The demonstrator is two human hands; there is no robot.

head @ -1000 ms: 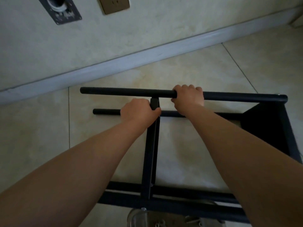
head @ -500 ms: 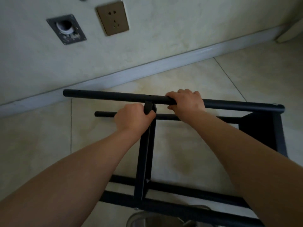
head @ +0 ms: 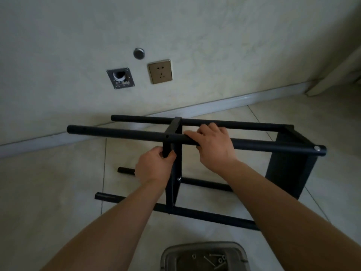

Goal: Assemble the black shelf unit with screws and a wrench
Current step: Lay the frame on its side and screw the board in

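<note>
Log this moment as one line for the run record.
stage: aligning middle panel | left hand: grips middle panel | right hand: holds upper front tube | screws: in tray, untouched

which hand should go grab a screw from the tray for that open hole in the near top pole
Right, probably. The left hand grips the middle panel, steadying it, while the right hand only holds the pole. The tray lies at the bottom, slightly toward the right arm.

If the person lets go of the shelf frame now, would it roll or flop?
Probably neither. The frame lies on two floor tubes, so rolling seems unlikely. It looks like stiff metal, though the middle panel, gripped by the left hand, may wobble where a tube hole looks empty.
</note>
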